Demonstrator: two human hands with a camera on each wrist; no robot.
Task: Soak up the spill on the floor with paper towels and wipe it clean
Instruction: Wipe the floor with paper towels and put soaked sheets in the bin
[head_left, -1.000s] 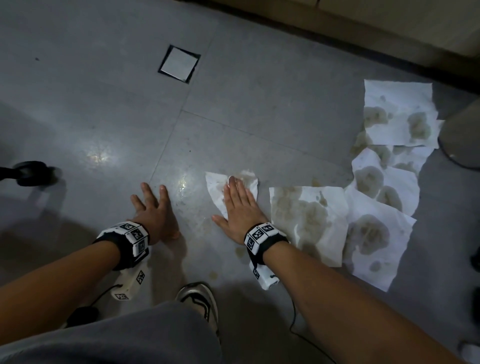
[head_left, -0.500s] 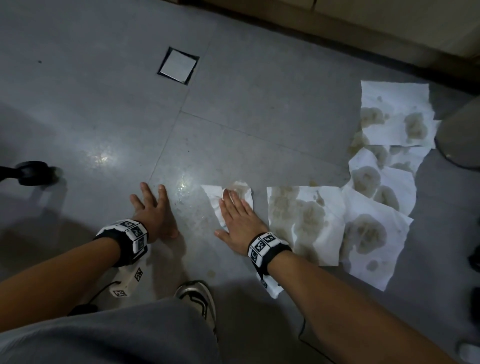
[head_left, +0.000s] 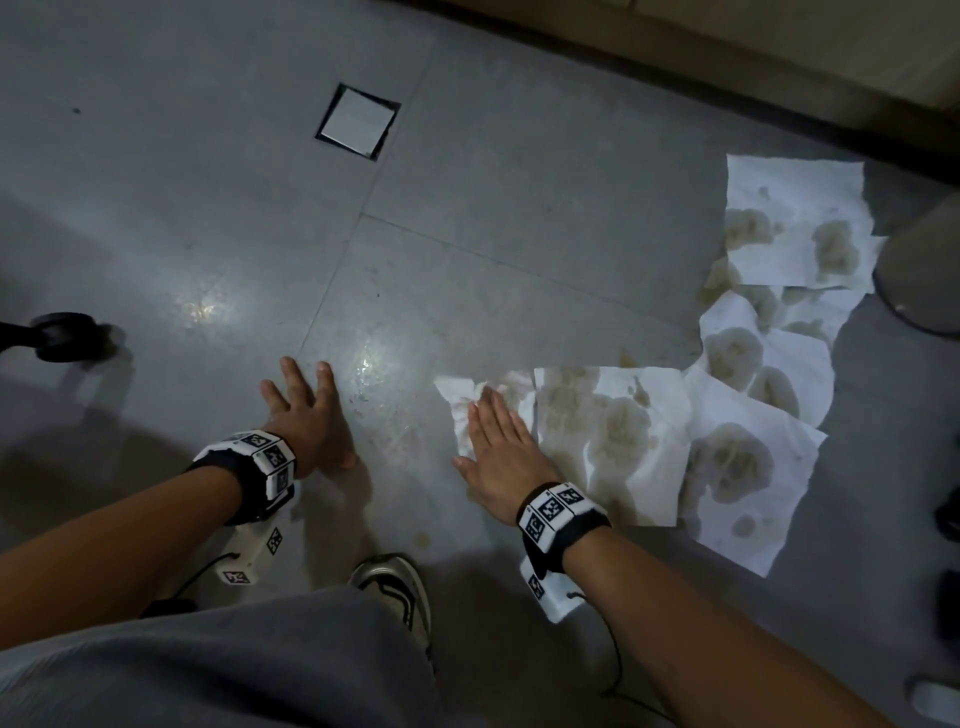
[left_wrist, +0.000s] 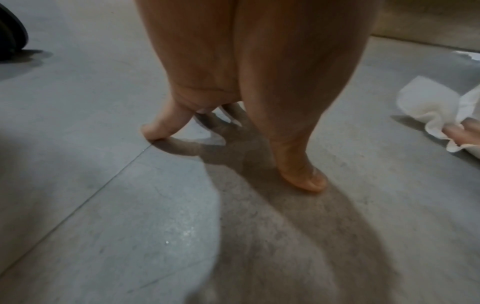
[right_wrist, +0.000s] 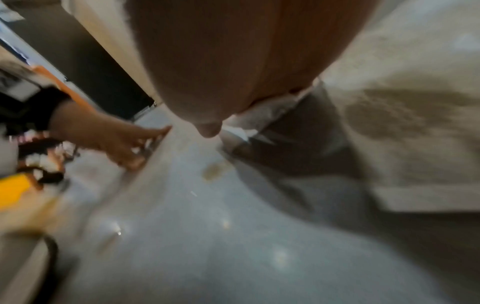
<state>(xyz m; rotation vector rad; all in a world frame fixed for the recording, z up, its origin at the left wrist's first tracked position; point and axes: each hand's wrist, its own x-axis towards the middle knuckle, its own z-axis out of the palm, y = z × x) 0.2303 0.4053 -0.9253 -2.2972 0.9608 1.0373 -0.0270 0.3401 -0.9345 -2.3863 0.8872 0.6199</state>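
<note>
With my left hand spread flat on the bare floor and my right hand pressing flat on a crumpled towel at frame centre, stained sheets already covered the spill rightward, though brown drops seemingly still needed wiping.

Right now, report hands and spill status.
Left hand flat on floor. Right hand pressing crumpled towel. Stained sheets alongside; droplet unwiped.

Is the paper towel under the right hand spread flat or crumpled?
Crumpled. The small paper towel bunches and wrinkles beneath the flat right hand; the left wrist view shows ruffled folds. The neighbouring stained sheet lies spread.
</note>
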